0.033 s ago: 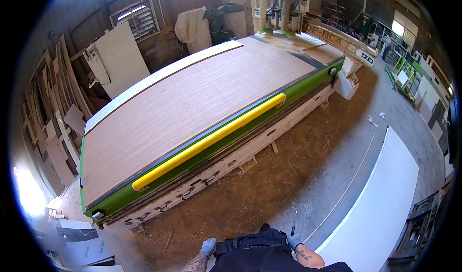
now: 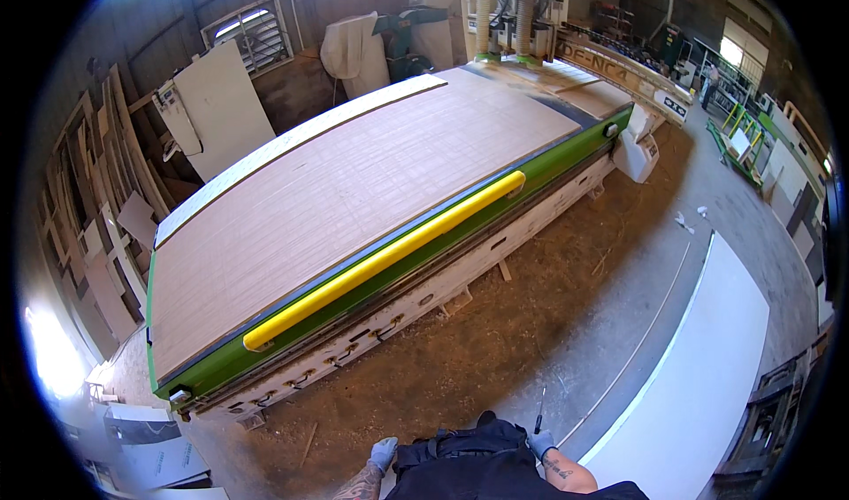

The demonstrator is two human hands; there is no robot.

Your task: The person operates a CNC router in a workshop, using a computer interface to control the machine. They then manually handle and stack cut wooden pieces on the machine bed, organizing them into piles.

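We note the thin-shafted tool (image 2: pixel 539 414) in our right hand (image 2: pixel 540 443), fingers wrapped round its dark handle, judged the best hold, probably light and stiff; left hand (image 2: pixel 383 452) curled, contents indeterminable.

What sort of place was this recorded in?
Probably a woodworking or panel-cutting workshop: a long green-sided machine bed with ribbed hoses over its far end, board offcuts leaning at the left, and brown debris across the floor.
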